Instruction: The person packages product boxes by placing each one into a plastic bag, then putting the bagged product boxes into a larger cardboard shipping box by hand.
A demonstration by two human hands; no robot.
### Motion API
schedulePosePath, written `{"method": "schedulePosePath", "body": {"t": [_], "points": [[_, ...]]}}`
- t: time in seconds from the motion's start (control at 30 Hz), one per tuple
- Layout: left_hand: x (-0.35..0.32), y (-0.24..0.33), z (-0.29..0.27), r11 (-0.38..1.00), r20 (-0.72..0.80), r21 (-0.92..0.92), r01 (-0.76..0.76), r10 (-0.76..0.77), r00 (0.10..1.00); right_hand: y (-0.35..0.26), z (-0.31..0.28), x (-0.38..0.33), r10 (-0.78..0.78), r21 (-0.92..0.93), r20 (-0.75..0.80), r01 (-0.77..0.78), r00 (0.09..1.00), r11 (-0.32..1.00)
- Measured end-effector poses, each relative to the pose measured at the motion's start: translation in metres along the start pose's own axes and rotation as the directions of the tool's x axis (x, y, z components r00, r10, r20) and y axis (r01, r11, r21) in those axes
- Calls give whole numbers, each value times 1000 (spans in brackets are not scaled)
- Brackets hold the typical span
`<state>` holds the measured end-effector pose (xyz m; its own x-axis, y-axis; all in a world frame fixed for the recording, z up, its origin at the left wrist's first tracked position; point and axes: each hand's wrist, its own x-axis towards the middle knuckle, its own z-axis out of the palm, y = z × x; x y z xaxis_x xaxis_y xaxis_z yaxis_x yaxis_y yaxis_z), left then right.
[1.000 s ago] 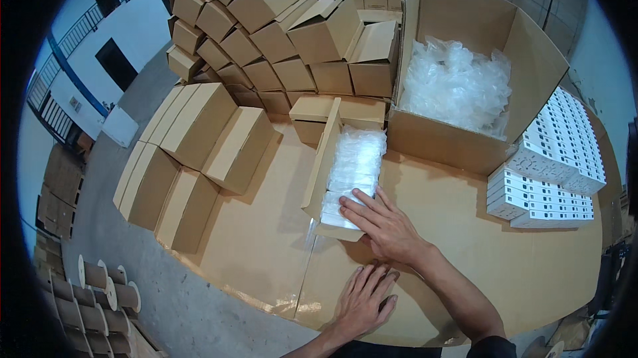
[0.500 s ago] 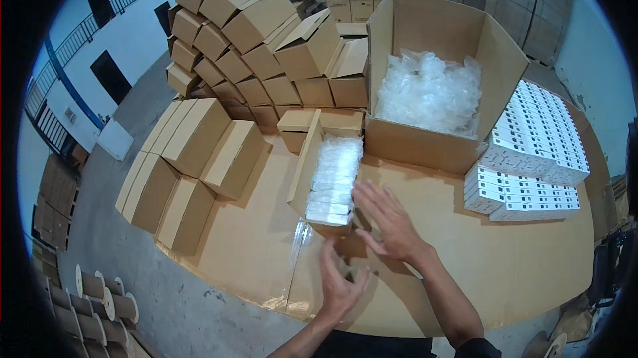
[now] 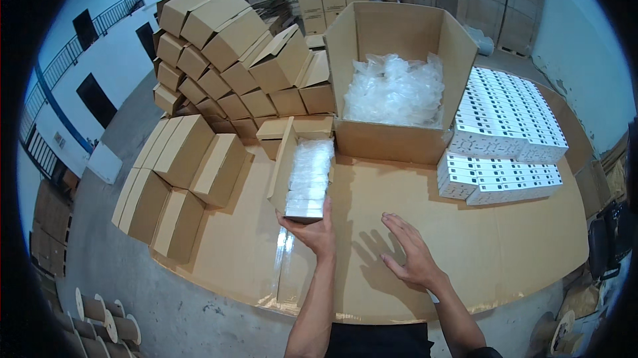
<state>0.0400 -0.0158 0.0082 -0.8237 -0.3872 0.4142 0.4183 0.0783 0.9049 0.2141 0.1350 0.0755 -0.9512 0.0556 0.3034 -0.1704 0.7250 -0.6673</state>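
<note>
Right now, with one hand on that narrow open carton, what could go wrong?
1. The left hand grips only the near end of the narrow open carton; its flaps stand open, so the plastic-wrapped packs could slide out if it tips.
2. The right hand hovers open over the cardboard-covered table and supports nothing, so the carton may twist.
3. The carton's far end sits close to the large open box; pushing it could snag there.

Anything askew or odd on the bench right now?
Only the narrow carton: it sits tipped, its near end lifted by the left hand. Right hand hovers open. The white boxes are neatly stacked.
</note>
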Motion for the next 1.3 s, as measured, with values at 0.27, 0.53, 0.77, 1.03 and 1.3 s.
{"method": "schedulePosePath", "body": {"t": [0.27, 0.53, 0.77, 1.03, 1.3], "points": [[3, -11, -50, 964, 275, -260, 63, 11, 961, -2, 0, -23, 82, 77, -27, -80, 996, 994], [19, -3, -101, 966, 709, -101, 236, -97, 698, 13, -9, -49, 251, 309, -154, -195, 955, 931], [27, -43, -111, 840, 883, 10, 543, -262, 389, 40, -11, -54, 94, 343, -226, -11, 970, 939], [10, -16, -94, 876, 883, -36, 482, -198, 425, 33, -1, -61, 279, 343, -239, -188, 930, 921], [12, 1, -78, 939, 927, -117, 323, -13, 375, 21, 3, -60, 359, 455, -332, -186, 872, 871]]}}
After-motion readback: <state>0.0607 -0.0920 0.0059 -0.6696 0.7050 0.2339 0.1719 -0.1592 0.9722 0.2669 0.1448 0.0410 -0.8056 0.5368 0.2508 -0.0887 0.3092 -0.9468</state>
